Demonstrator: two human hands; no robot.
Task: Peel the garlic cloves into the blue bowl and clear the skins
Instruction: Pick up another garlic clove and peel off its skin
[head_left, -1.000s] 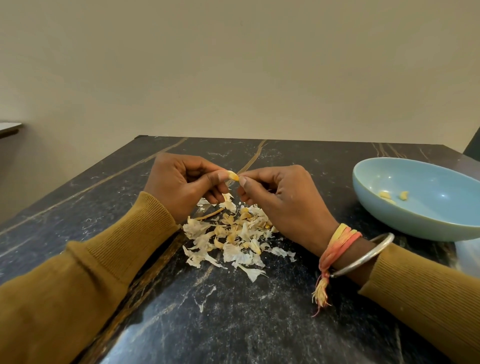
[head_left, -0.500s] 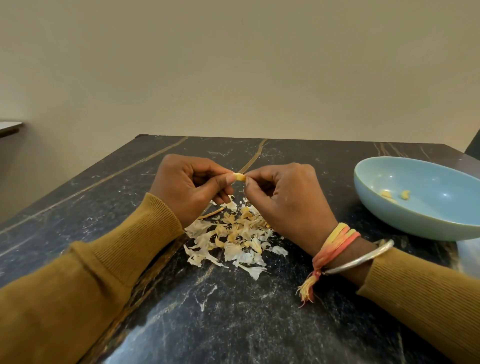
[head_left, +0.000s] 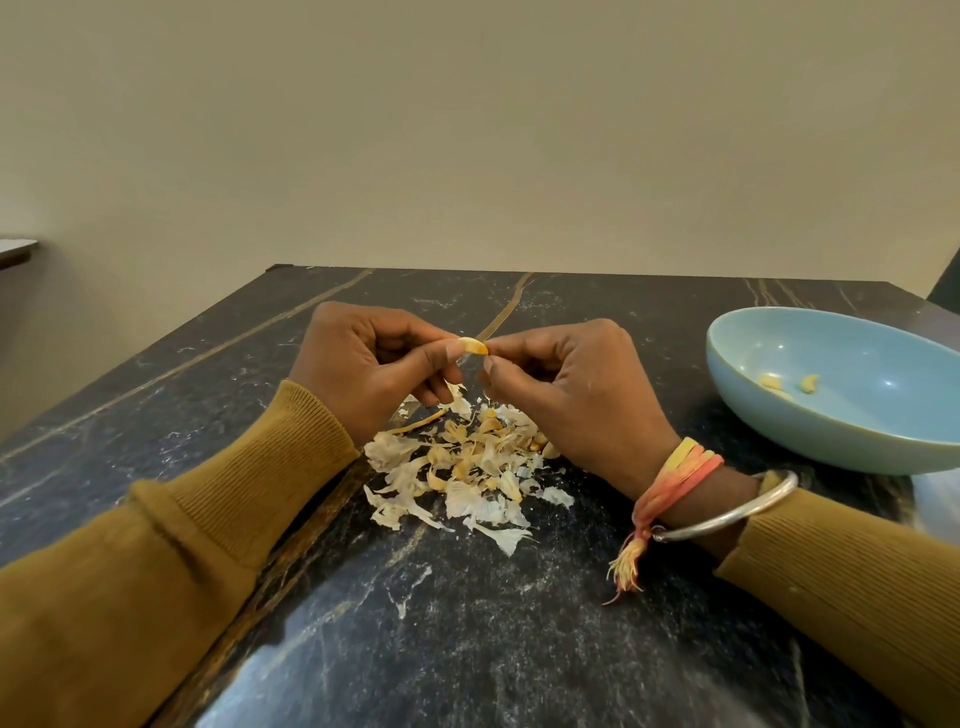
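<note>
A small yellowish garlic clove (head_left: 474, 345) is held in the air between both hands, above a heap of pale garlic skins (head_left: 462, 467) on the dark marble table. My left hand (head_left: 371, 364) pinches the clove between thumb and fingers. My right hand (head_left: 571, 387) pinches its other end, fingers curled. The blue bowl (head_left: 779, 421) stands to the right with a few peeled cloves (head_left: 789, 383) inside it.
The black marble table (head_left: 467, 649) ends at a far edge against a plain beige wall. A small skin flake (head_left: 413, 587) lies apart in front of the heap. A pale object shows at the right edge below the bowl.
Both hands have lifted slightly with the clove still between them. The right wrist has shifted a little to the right. The heap and the bowl stay where they were.
</note>
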